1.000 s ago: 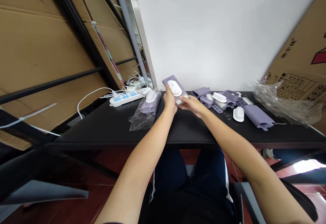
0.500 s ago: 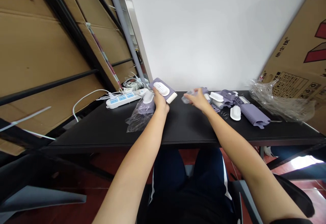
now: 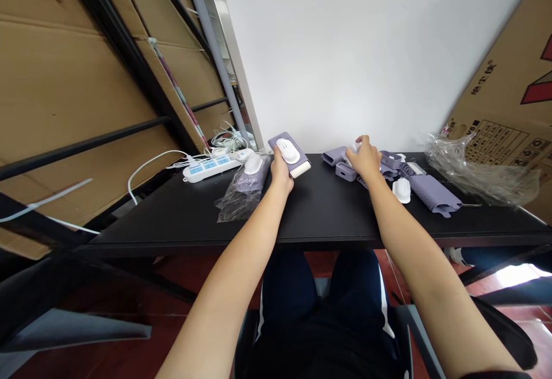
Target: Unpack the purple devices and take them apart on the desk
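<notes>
My left hand [image 3: 282,173] grips a flat purple casing [image 3: 298,166] above the table, tilted. A white oval ribbed piece [image 3: 287,151] sits on the casing's face, and its lower end is cream. At the pile of parts, my right hand [image 3: 365,157] has its fingers curled round a clear plastic piece [image 3: 354,148], partly hidden by the fingers. Close to that hand lie a purple sleeve [image 3: 333,156] and a small purple cap [image 3: 345,171]. Beside my left hand rests another purple casing with a white oval piece [image 3: 253,164], on clear wrapping [image 3: 233,209].
On the black table [image 3: 319,212], a white power strip [image 3: 213,166] with cables lies at left. To the right are a white oval part [image 3: 401,190], a perforated purple sleeve [image 3: 433,194] and crumpled clear plastic [image 3: 487,175]. Behind stand a white wall [image 3: 345,51] and a cardboard box [image 3: 495,108].
My right hand has moved right with the clear plastic piece, over the pile. The purple sleeve and cap at the pile's left now show more fully. My left hand still holds the casing.
</notes>
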{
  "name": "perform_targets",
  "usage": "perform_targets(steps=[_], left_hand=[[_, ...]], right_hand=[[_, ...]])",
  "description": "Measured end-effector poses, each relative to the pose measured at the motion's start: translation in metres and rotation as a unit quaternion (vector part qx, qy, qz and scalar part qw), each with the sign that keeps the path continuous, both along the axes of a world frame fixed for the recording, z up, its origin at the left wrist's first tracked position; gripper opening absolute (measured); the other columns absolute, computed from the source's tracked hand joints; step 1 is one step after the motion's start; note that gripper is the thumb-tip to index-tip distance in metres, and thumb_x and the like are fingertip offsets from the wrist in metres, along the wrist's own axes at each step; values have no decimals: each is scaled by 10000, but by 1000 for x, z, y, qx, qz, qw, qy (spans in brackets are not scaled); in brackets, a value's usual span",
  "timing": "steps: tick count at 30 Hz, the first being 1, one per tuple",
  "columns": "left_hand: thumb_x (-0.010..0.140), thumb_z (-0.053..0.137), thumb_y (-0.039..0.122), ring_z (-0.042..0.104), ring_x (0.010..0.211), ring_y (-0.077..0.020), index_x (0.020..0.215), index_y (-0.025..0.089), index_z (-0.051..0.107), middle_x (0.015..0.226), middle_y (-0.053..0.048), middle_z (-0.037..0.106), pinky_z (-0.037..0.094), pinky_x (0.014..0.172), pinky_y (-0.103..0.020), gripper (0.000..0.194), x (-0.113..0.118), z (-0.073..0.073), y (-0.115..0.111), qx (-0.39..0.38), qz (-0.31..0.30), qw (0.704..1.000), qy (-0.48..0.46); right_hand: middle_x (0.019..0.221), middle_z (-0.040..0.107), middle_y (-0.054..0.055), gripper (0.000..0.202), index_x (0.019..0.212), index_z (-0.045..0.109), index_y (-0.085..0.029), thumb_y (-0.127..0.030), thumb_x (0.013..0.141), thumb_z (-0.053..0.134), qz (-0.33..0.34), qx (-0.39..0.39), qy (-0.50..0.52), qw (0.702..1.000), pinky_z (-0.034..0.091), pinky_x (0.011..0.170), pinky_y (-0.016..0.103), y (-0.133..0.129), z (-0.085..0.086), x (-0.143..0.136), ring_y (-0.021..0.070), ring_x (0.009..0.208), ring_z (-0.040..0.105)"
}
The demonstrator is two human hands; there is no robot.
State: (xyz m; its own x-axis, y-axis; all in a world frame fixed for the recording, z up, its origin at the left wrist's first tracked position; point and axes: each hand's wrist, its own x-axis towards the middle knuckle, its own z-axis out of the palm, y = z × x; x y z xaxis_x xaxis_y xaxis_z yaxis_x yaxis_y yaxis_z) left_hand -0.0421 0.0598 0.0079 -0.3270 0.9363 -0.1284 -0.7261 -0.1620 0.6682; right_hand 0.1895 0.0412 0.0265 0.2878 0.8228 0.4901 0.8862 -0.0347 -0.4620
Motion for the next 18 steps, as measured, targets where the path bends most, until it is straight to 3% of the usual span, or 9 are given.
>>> perform_targets(steps=[7, 11, 15, 18], left_hand=[[1065, 571, 501, 795, 929, -179, 1127, 161, 747, 1088, -86, 808, 639, 953, -339, 388, 0, 0, 1, 0, 1, 1000, 10], [1060, 580, 507, 788, 919, -169, 1141, 165, 746, 1081, -81, 811, 636, 945, -318, 389, 1, 0, 2, 3, 1, 1000, 5], [1062, 575, 505, 785, 915, -172, 1148, 168, 750, 1088, -83, 812, 632, 938, -314, 389, 2, 2, 1, 17, 0, 1000, -8], [1073, 546, 511, 778, 879, -170, 1172, 169, 750, 1061, -80, 813, 628, 923, -315, 410, 2, 5, -2, 28, -6, 999, -21]], right_hand=[[1166, 733, 156, 249, 1064, 621, -209, -406, 917, 579, -26, -57, -51, 997, 350, 1073, 526, -2, -3, -2, 372, 1206, 586], [1281, 672, 198, 285, 1104, 692, -198, -406, 944, 581, -11, 18, -47, 999, 357, 1096, 540, -10, -2, -12, 391, 1264, 557], [1183, 707, 147, 259, 1088, 696, -214, -374, 1014, 506, 142, 87, -4, 986, 429, 1052, 450, -26, -2, -45, 313, 1164, 614], [1050, 729, 63, 231, 1077, 655, -233, -423, 1015, 539, 261, 45, 90, 960, 481, 915, 343, -36, -8, -74, 224, 991, 653]])
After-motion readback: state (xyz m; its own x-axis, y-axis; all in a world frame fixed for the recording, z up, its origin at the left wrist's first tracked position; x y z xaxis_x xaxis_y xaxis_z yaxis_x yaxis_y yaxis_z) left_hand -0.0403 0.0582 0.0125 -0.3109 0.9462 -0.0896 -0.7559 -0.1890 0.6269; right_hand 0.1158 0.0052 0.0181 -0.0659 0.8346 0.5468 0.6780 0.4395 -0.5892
